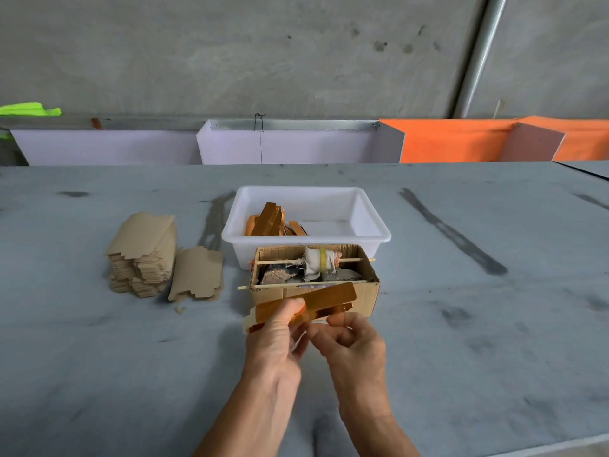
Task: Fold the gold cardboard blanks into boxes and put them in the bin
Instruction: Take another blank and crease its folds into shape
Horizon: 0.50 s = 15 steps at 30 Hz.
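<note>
One gold blank point(316, 300), partly folded, held above the bench point(461, 324) just in front of the carton point(362, 293). Left hand point(280, 338) grips it, thumb on top, fingers curled under. Right hand point(354, 341) is at its lower edge, fingers curled in; contact looks like a pinch on the edge, but the fingertips are hard to see.

Counts: two hands, one blank in hand, one bin point(306, 222), one carton, one tall stack of blanks point(143, 255), one loose blank point(197, 273) leaning beside the stack. Stack count cannot be told. Folded gold boxes point(270, 221) in the bin: several, exact number unclear.

Room: the bench runs wide left and right, bare grey surface on both sides of the hands and to the right of the bin. The near bench edge shows at bottom right. The stack sits left of the bin, apart from it.

Containers: the white bin stands behind the carton, touching or just beside it; the boxes lie in its left half, the right half shows bare floor. The open brown carton holds two thin sticks point(309, 260) laid across it, a cloth roll point(318, 262) on the far stick and dark scraps below.

Behind: white panels point(290, 146), orange panels point(454, 140), concrete wall point(230, 54).
</note>
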Available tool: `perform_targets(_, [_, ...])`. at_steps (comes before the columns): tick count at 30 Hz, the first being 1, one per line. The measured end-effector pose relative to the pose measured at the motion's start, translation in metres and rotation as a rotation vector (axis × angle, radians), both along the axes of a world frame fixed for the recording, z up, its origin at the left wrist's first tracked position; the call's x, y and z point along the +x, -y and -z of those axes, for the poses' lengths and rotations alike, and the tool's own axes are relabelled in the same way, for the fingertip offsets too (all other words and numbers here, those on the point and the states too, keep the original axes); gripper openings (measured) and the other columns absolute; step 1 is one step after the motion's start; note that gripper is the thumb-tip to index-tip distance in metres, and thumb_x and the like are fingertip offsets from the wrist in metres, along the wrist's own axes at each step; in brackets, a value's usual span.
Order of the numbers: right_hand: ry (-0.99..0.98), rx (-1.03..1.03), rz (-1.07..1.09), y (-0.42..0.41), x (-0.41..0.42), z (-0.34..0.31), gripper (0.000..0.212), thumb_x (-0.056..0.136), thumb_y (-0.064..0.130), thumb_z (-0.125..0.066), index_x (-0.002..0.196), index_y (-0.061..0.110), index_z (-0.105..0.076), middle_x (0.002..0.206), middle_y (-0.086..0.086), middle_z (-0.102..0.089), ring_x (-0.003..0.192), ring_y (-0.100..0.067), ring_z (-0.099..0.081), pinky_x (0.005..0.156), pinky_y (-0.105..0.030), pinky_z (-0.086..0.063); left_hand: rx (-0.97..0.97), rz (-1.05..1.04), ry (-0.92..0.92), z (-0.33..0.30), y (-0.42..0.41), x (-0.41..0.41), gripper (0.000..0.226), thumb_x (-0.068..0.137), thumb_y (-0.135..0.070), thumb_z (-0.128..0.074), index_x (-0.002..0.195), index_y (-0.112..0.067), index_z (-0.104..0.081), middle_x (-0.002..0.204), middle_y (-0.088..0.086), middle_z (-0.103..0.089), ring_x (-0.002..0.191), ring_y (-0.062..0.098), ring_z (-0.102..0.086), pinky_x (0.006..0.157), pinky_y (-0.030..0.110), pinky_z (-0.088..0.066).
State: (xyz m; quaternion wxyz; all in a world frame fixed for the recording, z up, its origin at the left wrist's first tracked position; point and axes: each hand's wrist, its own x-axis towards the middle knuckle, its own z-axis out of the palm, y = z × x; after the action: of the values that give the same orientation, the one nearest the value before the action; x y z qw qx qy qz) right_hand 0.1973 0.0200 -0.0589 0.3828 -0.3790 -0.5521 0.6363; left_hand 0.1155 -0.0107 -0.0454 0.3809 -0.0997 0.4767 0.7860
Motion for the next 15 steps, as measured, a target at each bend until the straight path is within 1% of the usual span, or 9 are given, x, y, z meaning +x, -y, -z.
perform_targets(2, [-0.048,0.104,-0.036,-0.005,0.0,-0.001,0.02,0.073,-0.006,-0.075,0.08,0.011,-0.065,0.068,-0.006,-0.072,0.067,-0.018,-0.07,0.066,-0.028,-0.053,-0.016,0.035,0.019,-0.001,0.001,-0.001,0.019,0.077,-0.009,-0.068,0.092,-0.013,-0.058,0.074,0.007,-0.065,0.065,0.015,-0.059,0.056,0.027,-0.042])
perform_targets(4, [-0.069,0.197,-0.064,-0.008,0.001,-0.002,0.023,0.074,-0.006,-0.074,0.081,0.015,-0.071,0.071,-0.006,-0.073,0.072,-0.026,-0.07,0.071,-0.033,-0.056,-0.027,0.063,0.033,-0.003,0.002,0.0,0.015,0.077,-0.011,-0.069,0.086,-0.014,-0.057,0.071,0.006,-0.065,0.067,0.016,-0.059,0.057,0.029,-0.041])
perform_targets(5, [-0.081,0.218,-0.071,-0.009,0.001,-0.002,0.024,0.074,-0.005,-0.074,0.081,0.017,-0.072,0.072,-0.006,-0.073,0.075,-0.03,-0.069,0.073,-0.037,-0.057,-0.033,0.071,0.038,-0.004,0.003,-0.001,0.015,0.077,-0.011,-0.069,0.086,-0.014,-0.057,0.072,0.007,-0.065,0.069,0.016,-0.059,0.057,0.029,-0.042])
perform_targets(7, [-0.127,0.228,-0.065,-0.012,0.003,-0.001,0.024,0.073,-0.004,-0.075,0.079,0.019,-0.074,0.072,-0.007,-0.073,0.077,-0.038,-0.066,0.076,-0.043,-0.057,-0.05,0.073,0.042,-0.005,0.003,-0.001,0.024,0.076,-0.012,-0.072,0.094,-0.013,-0.058,0.082,0.01,-0.066,0.075,0.018,-0.059,0.056,0.031,-0.043])
perform_targets(9, [-0.181,0.235,-0.067,-0.013,0.004,-0.002,0.023,0.072,-0.006,-0.074,0.078,0.016,-0.074,0.073,-0.01,-0.073,0.076,-0.042,-0.064,0.075,-0.046,-0.055,-0.083,0.074,0.034,-0.004,0.003,-0.001,0.029,0.074,-0.012,-0.075,0.097,-0.011,-0.058,0.091,0.012,-0.063,0.079,0.019,-0.057,0.055,0.032,-0.044])
perform_targets(11, [-0.207,0.239,-0.086,-0.012,0.006,-0.003,0.02,0.072,-0.007,-0.074,0.075,0.013,-0.073,0.073,-0.012,-0.072,0.072,-0.039,-0.064,0.073,-0.045,-0.054,-0.107,0.093,0.013,-0.002,0.003,0.001,0.019,0.074,-0.011,-0.075,0.086,-0.01,-0.059,0.087,0.01,-0.061,0.079,0.019,-0.054,0.058,0.032,-0.045])
perform_targets(12, [-0.207,0.244,-0.088,-0.012,0.007,-0.003,0.018,0.072,-0.005,-0.075,0.074,0.012,-0.073,0.072,-0.011,-0.072,0.07,-0.034,-0.064,0.07,-0.041,-0.053,-0.111,0.102,0.001,-0.001,0.003,0.003,0.016,0.075,-0.01,-0.074,0.081,-0.011,-0.06,0.084,0.008,-0.06,0.079,0.019,-0.053,0.059,0.031,-0.044])
perform_targets(13, [-0.201,0.255,-0.084,-0.012,0.009,-0.003,0.015,0.071,-0.001,-0.077,0.072,0.013,-0.072,0.072,-0.009,-0.072,0.066,-0.025,-0.063,0.065,-0.034,-0.053,-0.112,0.102,-0.012,0.0,0.004,0.004,0.015,0.075,-0.009,-0.073,0.08,-0.012,-0.06,0.082,0.007,-0.059,0.079,0.018,-0.053,0.059,0.031,-0.044])
perform_targets(15, [-0.179,0.274,-0.077,-0.012,0.012,-0.003,0.008,0.065,0.014,-0.08,0.069,0.015,-0.073,0.068,-0.004,-0.071,0.054,-0.01,-0.055,0.054,-0.022,-0.046,-0.114,0.085,-0.048,0.002,0.004,0.005,0.018,0.074,-0.008,-0.074,0.085,-0.012,-0.061,0.083,0.006,-0.06,0.081,0.018,-0.054,0.058,0.031,-0.043])
